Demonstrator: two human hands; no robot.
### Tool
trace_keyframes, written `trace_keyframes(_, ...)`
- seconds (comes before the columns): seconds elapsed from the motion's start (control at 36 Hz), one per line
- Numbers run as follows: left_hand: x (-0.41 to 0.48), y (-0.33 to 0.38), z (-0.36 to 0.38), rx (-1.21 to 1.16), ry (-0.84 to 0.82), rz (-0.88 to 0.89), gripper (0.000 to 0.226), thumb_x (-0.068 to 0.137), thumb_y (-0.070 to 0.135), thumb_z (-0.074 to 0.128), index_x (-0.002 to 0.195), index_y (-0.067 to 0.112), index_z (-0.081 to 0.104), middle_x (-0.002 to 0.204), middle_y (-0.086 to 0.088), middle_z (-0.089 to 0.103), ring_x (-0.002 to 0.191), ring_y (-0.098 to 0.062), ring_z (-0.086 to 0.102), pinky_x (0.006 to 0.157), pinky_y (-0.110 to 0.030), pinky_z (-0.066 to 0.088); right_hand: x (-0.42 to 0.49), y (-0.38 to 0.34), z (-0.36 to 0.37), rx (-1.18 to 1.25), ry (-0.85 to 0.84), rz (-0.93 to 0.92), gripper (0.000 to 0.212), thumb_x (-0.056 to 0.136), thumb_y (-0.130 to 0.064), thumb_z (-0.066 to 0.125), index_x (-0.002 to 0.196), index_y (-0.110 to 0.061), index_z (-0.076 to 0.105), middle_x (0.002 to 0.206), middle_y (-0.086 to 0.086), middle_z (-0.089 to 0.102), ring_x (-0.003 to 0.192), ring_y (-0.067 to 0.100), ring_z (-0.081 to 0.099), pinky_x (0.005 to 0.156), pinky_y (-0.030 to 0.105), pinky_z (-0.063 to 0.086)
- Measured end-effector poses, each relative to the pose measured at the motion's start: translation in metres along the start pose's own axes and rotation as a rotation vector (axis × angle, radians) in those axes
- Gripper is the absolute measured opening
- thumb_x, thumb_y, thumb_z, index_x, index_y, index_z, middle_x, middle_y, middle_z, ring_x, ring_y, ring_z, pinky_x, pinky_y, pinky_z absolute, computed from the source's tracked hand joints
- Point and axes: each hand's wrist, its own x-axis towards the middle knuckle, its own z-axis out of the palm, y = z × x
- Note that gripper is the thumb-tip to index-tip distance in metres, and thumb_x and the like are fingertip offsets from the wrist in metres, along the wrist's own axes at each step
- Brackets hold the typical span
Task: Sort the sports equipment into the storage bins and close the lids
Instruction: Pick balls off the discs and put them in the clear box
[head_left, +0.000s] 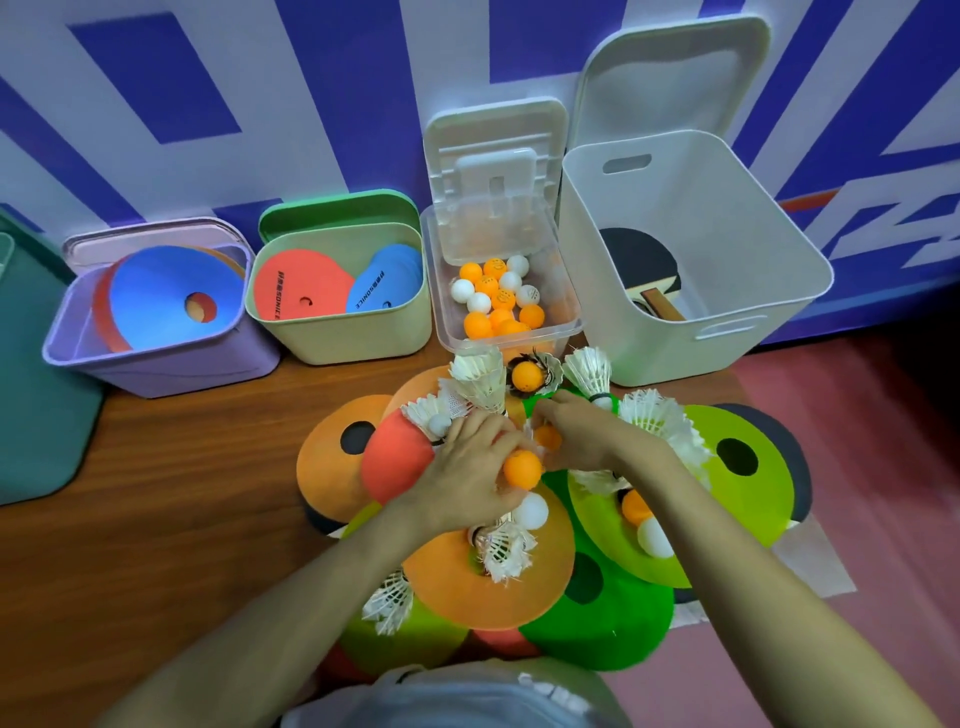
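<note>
The left hand grips an orange ball, fingers curled round it, over the pile of discs and shuttlecocks on the counter. The right hand reaches into the pile beside a second ball; whether its fingers hold anything cannot be told. Behind the pile, the clear bin holds balls, the white bin a paddle, and the purple bin and green bin hold discs. The lids are open.

wooden surface | far: lilac bin, green bin, clear bin, white bin are standing | near: disc pile is lying
</note>
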Motion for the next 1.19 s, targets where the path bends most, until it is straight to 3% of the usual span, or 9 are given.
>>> trace_keyframes(0.08,-0.002,0.001,-0.008,-0.063,0.045,-0.086,0.037,0.079,0.044,0.053,0.108,0.021,0.055,0.108,0.007,0.053,0.106,-0.014,0.041,0.091,-0.028,0.027,-0.001,0.0,-0.002,0.044,-0.014,0.002,0.039,0.075,-0.02,0.07,0.104,-0.013,0.045,0.101,0.006,0.049,0.089,0.022,0.046,0.074,0.034,0.041)
trace_keyframes(0.17,0.001,0.0,-0.015,-0.133,0.081,-0.162,0.034,0.08,0.033,0.065,0.11,0.02,0.054,0.11,0.006,0.054,0.109,-0.013,0.042,0.092,-0.024,0.025,-0.003,0.0,-0.004,0.07,-0.019,-0.007,0.041,0.075,-0.018,0.072,0.1,-0.015,0.04,0.096,0.004,0.048,0.083,0.021,0.045,0.065,0.031,0.036)
trace_keyframes(0.33,0.007,-0.008,-0.025,-0.231,0.151,-0.319,0.038,0.078,0.026,0.072,0.111,0.019,0.054,0.113,0.004,0.056,0.109,-0.015,0.046,0.091,-0.024,0.028,-0.003,0.001,-0.009,0.137,-0.011,-0.034,0.048,0.072,-0.02,0.078,0.109,-0.02,0.046,0.11,0.003,0.039,0.094,0.024,0.05,0.079,0.035,0.045)
trace_keyframes(0.44,0.011,-0.017,-0.031,-0.272,0.186,-0.349,0.038,0.076,0.025,0.075,0.108,0.019,0.055,0.106,0.005,0.057,0.105,-0.017,0.05,0.092,-0.035,0.037,-0.002,0.004,-0.011,0.169,-0.004,-0.024,0.05,0.067,-0.025,0.084,0.096,-0.02,0.043,0.099,-0.001,0.039,0.084,0.019,0.045,0.062,0.028,0.036)
trace_keyframes(0.56,0.02,-0.017,-0.04,-0.333,0.25,-0.365,0.035,0.075,0.022,0.076,0.101,0.017,0.055,0.097,0.009,0.054,0.099,-0.016,0.05,0.084,-0.034,0.038,-0.001,0.003,-0.02,0.319,0.119,-0.073,0.042,0.068,-0.021,0.081,0.086,-0.02,0.044,0.087,-0.002,0.047,0.075,0.017,0.044,0.057,0.025,0.032)
trace_keyframes(0.69,0.044,-0.015,-0.061,-0.432,0.329,-0.405,0.04,0.072,0.03,0.073,0.105,0.018,0.055,0.103,0.003,0.057,0.099,-0.013,0.052,0.082,-0.032,0.045,0.01,-0.007,-0.049,0.412,0.453,-0.129,0.044,0.074,-0.038,0.077,0.108,-0.017,0.057,0.109,-0.001,0.052,0.095,0.013,0.049,0.072,0.024,0.038)
trace_keyframes(0.86,0.092,-0.029,-0.093,-0.312,0.401,-0.407,0.039,0.077,0.021,0.073,0.109,0.012,0.053,0.104,0.002,0.054,0.094,-0.014,0.049,0.077,-0.03,0.04,0.041,-0.019,-0.09,0.377,0.712,-0.108,0.043,0.087,-0.026,0.066,0.126,-0.016,0.052,0.124,0.005,0.048,0.107,0.016,0.049,0.082,0.021,0.034)
trace_keyframes(1.03,0.147,-0.058,-0.093,-0.154,0.255,-0.52,0.041,0.079,0.021,0.069,0.113,0.012,0.047,0.113,-0.007,0.054,0.098,-0.026,0.053,0.07,-0.034,0.042,0.086,-0.013,-0.1,0.348,0.713,0.029,0.042,0.086,-0.017,0.06,0.126,-0.01,0.048,0.126,0.011,0.051,0.111,0.025,0.051,0.081,0.027,0.037)
trace_keyframes(1.19,0.18,-0.083,-0.075,-0.069,0.01,-0.581,0.06,0.078,0.02,0.073,0.127,0.006,0.041,0.124,-0.016,0.051,0.108,-0.034,0.054,0.079,-0.04,0.048,0.106,-0.008,-0.095,0.311,0.642,0.136,0.042,0.082,-0.014,0.063,0.121,-0.01,0.05,0.12,0.013,0.051,0.108,0.03,0.051,0.081,0.033,0.04)
